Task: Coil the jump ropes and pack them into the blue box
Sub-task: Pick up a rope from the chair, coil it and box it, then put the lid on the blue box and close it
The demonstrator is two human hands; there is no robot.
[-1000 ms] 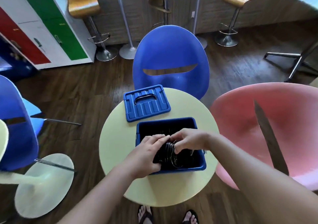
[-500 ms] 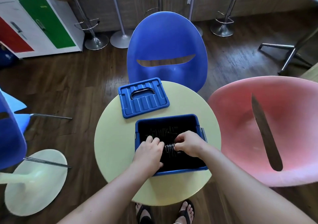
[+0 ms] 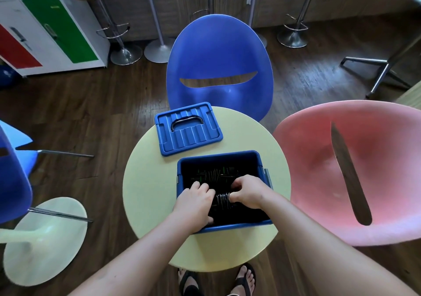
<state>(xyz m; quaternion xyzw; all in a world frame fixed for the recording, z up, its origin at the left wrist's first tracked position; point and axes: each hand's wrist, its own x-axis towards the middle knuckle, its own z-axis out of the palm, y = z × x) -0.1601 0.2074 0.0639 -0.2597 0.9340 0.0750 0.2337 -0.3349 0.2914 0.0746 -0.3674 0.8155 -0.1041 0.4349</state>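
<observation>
Left hand [image 3: 196, 201]: curled round the left end of the coil [image 3: 223, 201], inside the box [image 3: 237, 225].
Right hand [image 3: 247, 193]: pinches the coil's right end.
Coil: black rope, between both hands in the box's near half.
Box: open, on the table [image 3: 148, 193].
Lid [image 3: 188, 131]: flat on the table, just behind the box.
Chairs: blue chair [image 3: 218, 52] behind, pink chair [image 3: 319, 170] right.
</observation>
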